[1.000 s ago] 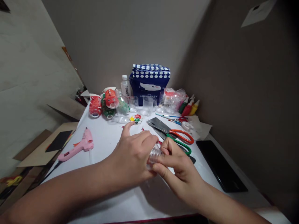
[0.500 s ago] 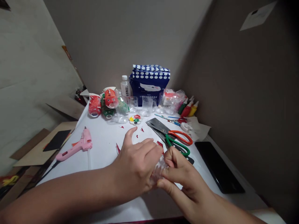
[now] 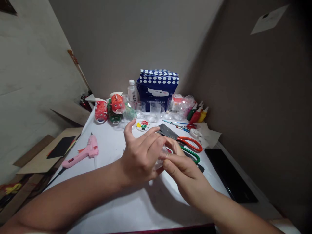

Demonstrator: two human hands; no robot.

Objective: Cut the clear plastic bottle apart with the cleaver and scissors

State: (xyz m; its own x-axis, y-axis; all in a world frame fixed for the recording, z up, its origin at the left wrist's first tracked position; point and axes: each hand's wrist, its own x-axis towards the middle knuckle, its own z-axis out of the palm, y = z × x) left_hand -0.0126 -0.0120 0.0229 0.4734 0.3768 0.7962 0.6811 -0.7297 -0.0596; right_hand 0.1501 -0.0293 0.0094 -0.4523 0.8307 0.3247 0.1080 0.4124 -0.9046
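Both of my hands meet over the front middle of the white-covered table. My left hand is closed around a small clear plastic piece, with its thumb sticking up. On the other side, my right hand pinches the same piece between thumb and fingers. Most of the piece is hidden by the fingers, so its full shape cannot be made out. Just beyond my right hand lie scissors with orange and green handles. A paint palette with red, yellow and green paint sits past my left hand.
A pink glue gun lies at left, a black phone at right. Along the back stand red and green painted bottle figures, clear cups, a blue bag and paint bottles. Paintbrushes lie beside them.
My hands have lifted slightly away from me, with the plastic piece between them. My right hand has turned, its fingers now wrapped farther behind the piece. The view has shifted a little.
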